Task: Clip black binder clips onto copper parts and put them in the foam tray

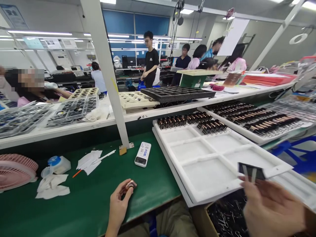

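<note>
My left hand [119, 200] is over the green mat, its thumb and fingers closed on a small copper-coloured metal part [131, 184] with a round detail on it. At the right, my right hand [271, 204], blurred by motion, grips a black binder clip [251, 172] with pale handles. Below that hand stands a cardboard box [208, 219] full of loose black binder clips [227, 214]. Beside it, a white foam tray [170, 154] with compartments carries rows of binder clips [185, 120] with copper-coloured edges along its far side.
Further right, another white tray [258, 140] bears rows of clips. On the green mat [98, 197] lie a white power bank [143, 154], paper scraps [90, 161], a blue-capped bottle [59, 164] and a pink fan [17, 171]. A white post [106, 65] rises before a shelf holding trays. Several people are beyond.
</note>
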The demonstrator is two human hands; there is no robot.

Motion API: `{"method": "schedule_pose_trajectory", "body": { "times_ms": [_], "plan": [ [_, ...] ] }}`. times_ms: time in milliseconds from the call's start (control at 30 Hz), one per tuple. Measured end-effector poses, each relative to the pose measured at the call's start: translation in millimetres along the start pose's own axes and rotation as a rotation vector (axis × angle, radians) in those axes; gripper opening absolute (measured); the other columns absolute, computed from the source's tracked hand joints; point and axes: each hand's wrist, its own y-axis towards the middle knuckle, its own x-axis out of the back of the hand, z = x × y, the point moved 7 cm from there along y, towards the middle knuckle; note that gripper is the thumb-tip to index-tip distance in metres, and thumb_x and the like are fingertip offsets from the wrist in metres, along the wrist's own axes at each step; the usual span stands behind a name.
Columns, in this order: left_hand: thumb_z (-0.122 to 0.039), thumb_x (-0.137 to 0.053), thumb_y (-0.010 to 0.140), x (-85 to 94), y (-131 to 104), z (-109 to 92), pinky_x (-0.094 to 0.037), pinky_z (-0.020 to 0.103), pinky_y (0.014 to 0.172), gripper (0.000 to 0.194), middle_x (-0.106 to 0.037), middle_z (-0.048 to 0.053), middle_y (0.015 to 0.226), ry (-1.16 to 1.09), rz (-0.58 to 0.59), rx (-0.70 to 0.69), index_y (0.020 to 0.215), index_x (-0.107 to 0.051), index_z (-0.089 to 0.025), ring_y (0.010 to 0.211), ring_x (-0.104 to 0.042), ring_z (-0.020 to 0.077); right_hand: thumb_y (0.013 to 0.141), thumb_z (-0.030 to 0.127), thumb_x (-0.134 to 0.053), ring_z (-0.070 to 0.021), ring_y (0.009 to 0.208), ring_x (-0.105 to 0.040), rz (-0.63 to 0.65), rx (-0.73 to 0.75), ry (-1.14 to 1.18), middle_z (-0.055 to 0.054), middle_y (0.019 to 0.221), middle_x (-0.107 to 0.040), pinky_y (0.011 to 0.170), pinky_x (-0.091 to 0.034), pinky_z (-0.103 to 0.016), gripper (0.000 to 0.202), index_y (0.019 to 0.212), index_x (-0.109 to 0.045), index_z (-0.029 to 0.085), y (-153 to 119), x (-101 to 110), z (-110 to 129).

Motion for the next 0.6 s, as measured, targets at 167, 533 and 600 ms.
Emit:
{"method": "schedule_pose_trajectory", "body": {
  "times_ms": [167, 533, 600],
  "plan": [
    [-0.060, -0.082, 0.074, 6.9, 3, -2, -0.062, 0.031, 0.072, 0.057, -0.078, 0.013, 0.103, -0.070, -0.060, -0.005, 0.113, -0.077, -0.018, 0.083, -0.074, 0.0244, 0.070, 0.082, -0.063, -0.0276, 0.053, -0.060, 0.273, 0.041, 0.362, -0.007, 0.066, -0.061, 0.041, -0.045, -0.038, 0.062, 0.100, -0.070, 0.027, -5, -138, 60],
    [-0.054, -0.090, 0.067, 9.5, 3, 7, -0.054, 0.026, 0.064, 0.059, -0.077, 0.012, 0.094, -0.280, -0.119, 0.092, 0.107, -0.072, -0.015, 0.071, -0.067, 0.0173, 0.077, 0.077, -0.072, -0.0077, 0.046, -0.033, 0.760, -0.027, 0.493, 0.006, 0.056, -0.046, 0.045, -0.021, -0.022, 0.067, 0.095, -0.062, 0.014, -3, -277, 42],
    [-0.050, -0.090, 0.067, 9.1, 2, 8, -0.053, 0.026, 0.063, 0.055, -0.077, 0.012, 0.093, -0.293, -0.114, 0.102, 0.105, -0.073, -0.014, 0.070, -0.066, 0.0167, 0.080, 0.076, -0.070, -0.0085, 0.049, -0.035, 0.789, -0.007, 0.445, 0.005, 0.058, -0.048, 0.047, -0.022, -0.023, 0.067, 0.098, -0.064, 0.013, -2, -275, 40]
  ]
}}
